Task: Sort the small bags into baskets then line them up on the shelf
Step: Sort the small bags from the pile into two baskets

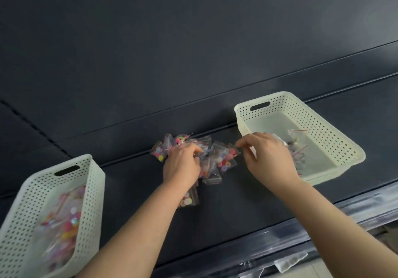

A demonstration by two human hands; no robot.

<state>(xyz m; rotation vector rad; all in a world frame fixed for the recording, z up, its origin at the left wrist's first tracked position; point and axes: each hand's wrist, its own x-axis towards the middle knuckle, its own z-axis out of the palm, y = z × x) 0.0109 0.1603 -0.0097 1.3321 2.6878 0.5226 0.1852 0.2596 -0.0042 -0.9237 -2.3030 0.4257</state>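
Left to right: the cream perforated left basket (pixel 23 193) holds colourful bags (pixel 66 228), clear pouches of bright discs. Between the baskets, a loose pile of small bags (pixel 224 161), clear with red seal lines, lies on the dark shelf (pixel 237 204). Our left hand (pixel 183 165) curls into the pile, gripping bags. Our right hand (pixel 269 159) pinches one bag's corner. The right basket (pixel 318 122) holds a few greyish bags (pixel 298 146).

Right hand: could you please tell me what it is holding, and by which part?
The right hand pinches a bag by its upper corner, between thumb and forefinger.
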